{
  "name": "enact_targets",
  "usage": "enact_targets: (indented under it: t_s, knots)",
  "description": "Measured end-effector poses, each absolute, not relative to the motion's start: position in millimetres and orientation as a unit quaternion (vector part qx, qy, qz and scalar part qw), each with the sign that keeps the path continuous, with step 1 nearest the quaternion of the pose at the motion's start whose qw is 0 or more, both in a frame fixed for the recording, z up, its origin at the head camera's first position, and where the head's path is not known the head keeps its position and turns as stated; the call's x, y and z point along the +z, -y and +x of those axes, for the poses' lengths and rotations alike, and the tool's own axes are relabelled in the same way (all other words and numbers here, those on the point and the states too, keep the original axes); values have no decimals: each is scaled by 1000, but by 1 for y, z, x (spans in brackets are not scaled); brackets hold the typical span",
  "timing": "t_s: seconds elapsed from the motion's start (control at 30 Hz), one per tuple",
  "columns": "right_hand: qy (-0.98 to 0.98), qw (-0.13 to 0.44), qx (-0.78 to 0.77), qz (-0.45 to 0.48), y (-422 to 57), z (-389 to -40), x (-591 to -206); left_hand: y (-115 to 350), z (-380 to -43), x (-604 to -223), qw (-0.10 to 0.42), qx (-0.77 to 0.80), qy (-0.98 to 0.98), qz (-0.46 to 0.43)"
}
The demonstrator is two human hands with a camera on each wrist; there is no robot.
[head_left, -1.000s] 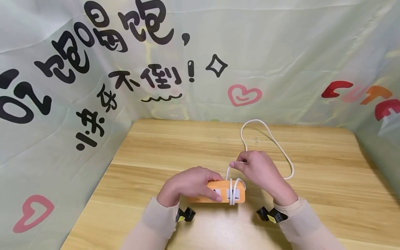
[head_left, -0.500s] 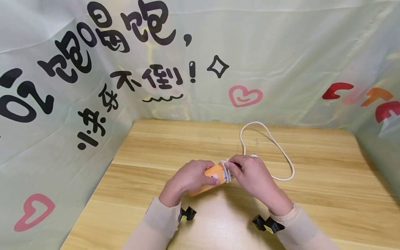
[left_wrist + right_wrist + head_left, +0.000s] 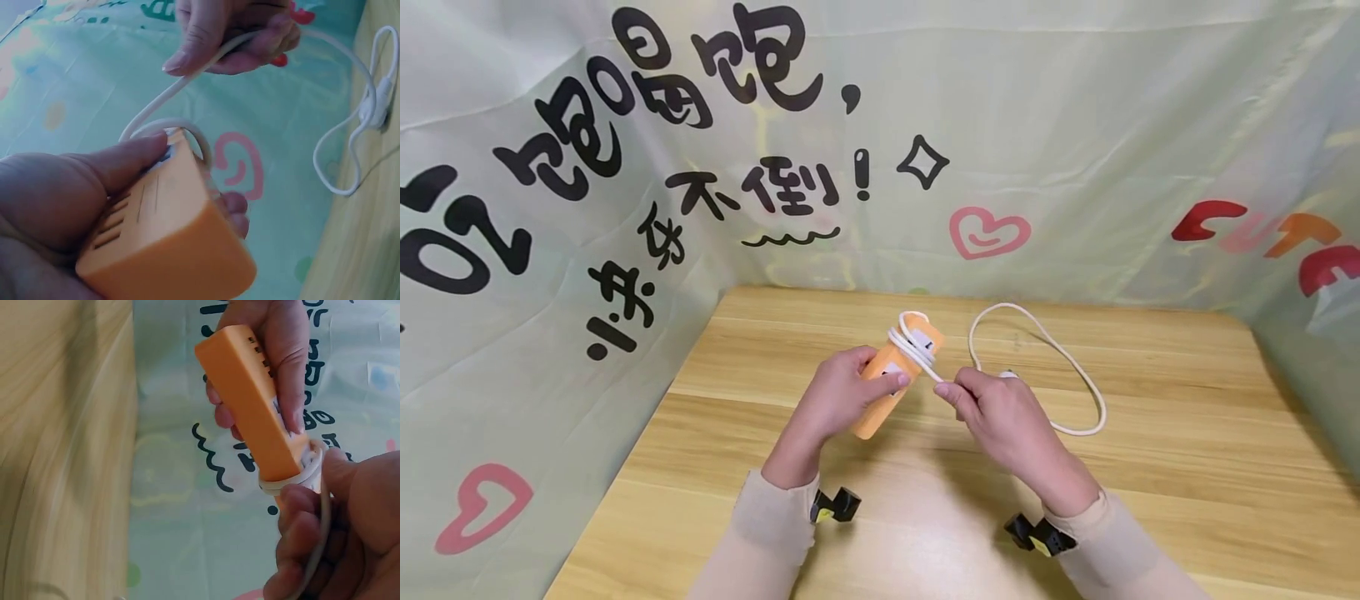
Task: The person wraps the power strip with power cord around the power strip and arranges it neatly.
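An orange power strip (image 3: 878, 414) is tilted in my left hand (image 3: 837, 392), thumb across its socket face and fingers behind it. Slots show along its near part in the left wrist view. White cord (image 3: 917, 350) is wound around the strip's far end in several turns. My right hand (image 3: 1000, 408) pinches that cord between thumb and fingers, just right of the strip, and the stretch between looks taut. In the right wrist view the cord (image 3: 325, 519) runs across the curled fingers of the right hand.
A loose loop of the cord (image 3: 1078, 367) lies on the wooden table (image 3: 1165, 467) behind the right hand. On it is a white plug-like piece (image 3: 374, 109). Printed cloth (image 3: 1075, 167) walls the table at the back and sides.
The strip has been lifted and turned from lying level to slanting up and away. My right hand has drawn the cord from behind the strip round to its right side.
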State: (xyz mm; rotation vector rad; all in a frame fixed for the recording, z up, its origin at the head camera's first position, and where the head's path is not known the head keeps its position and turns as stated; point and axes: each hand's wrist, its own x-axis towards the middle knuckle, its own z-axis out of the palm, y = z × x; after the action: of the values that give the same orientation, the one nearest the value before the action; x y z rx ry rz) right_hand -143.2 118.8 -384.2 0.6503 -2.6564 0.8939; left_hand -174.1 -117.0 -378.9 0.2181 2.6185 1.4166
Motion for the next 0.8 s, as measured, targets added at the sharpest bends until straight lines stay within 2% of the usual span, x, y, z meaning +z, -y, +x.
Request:
enact_targets:
  t_s: [0.1, 0.23, 0.33, 0.43, 0.67, 0.73, 0.8]
  knots:
    - [916, 124, 313, 217, -120, -147, -385, 124, -176, -377, 102, 529, -839, 79]
    - [899, 79, 365, 228, -124, -149, -383, 135, -178, -374, 148, 585, -793, 87]
    - [890, 53, 392, 228, -128, -150, -383, 141, -178, -372, 160, 605, -774, 96]
    - [896, 55, 389, 208, -130, -152, -384, 142, -178, -372, 161, 622, -758, 108]
    - [911, 111, 364, 157, -132, -159, -389, 139, -179, -375, 151, 655, -733, 102]
    - [905, 107, 380, 161, -135, -160, -388, 138, -179, -374, 161, 670, -719, 94]
    - [886, 78, 419, 181, -140, -160, -386, 137, -180, -374, 172, 687, -701, 85]
